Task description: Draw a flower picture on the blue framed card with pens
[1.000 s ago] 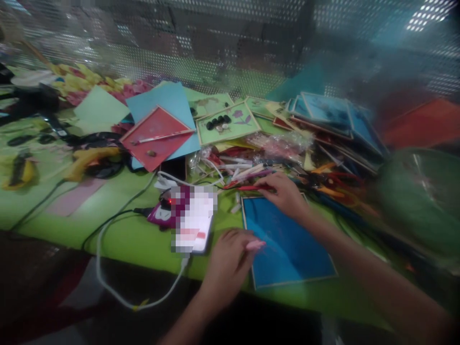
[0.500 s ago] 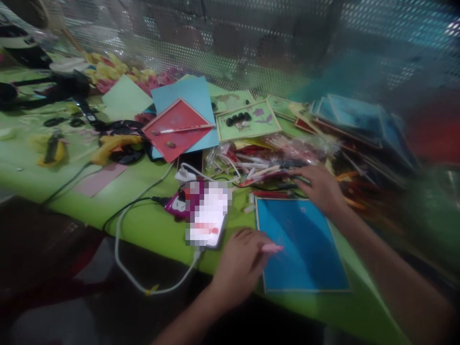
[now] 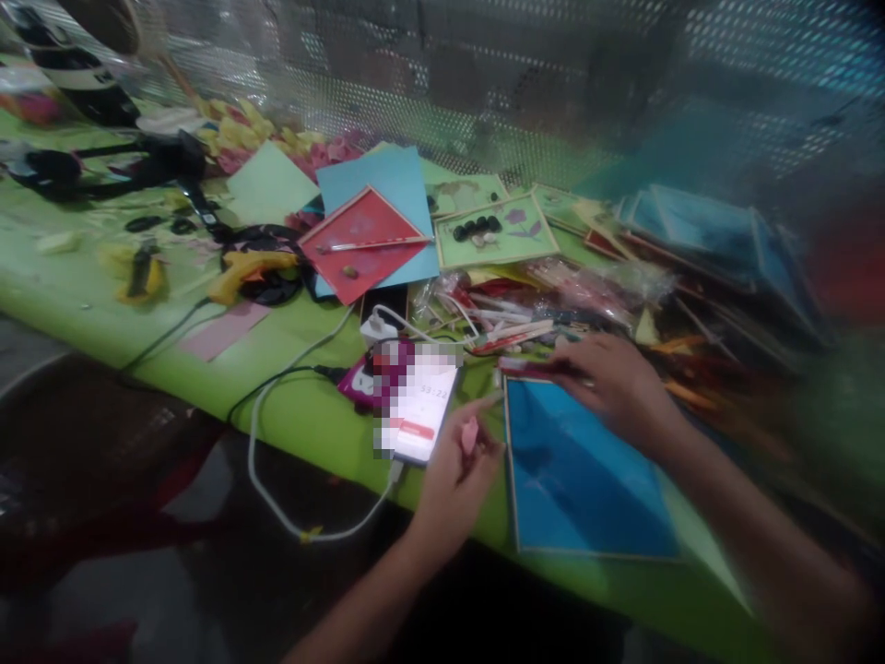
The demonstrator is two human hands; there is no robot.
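Observation:
A blue board (image 3: 587, 470) with a thin pale frame lies on the green table (image 3: 290, 433). My left hand (image 3: 460, 480), just left of the board and beside the lit phone (image 3: 421, 406), is closed on a small pink piece (image 3: 470, 435), its index finger stretched out. Over the board's top edge, my right hand (image 3: 608, 378) pinches a thin reddish-pink stick-like item (image 3: 529, 366). A small whitish piece (image 3: 497, 378) sits at the board's upper left corner.
Behind my hands are loose sticks and plastic wrap (image 3: 573, 286). Stacked blue boards (image 3: 691, 231) stand at the right. A red framed card (image 3: 363, 244), a green framed card (image 3: 529, 244) and a yellow glue gun (image 3: 249, 272) lie further left. A white cable (image 3: 259, 470) hangs over the front edge.
My left hand has drawn back off the board towards the phone, the pink piece still in it. My right hand has shifted to the board's top edge and now holds the reddish-pink item.

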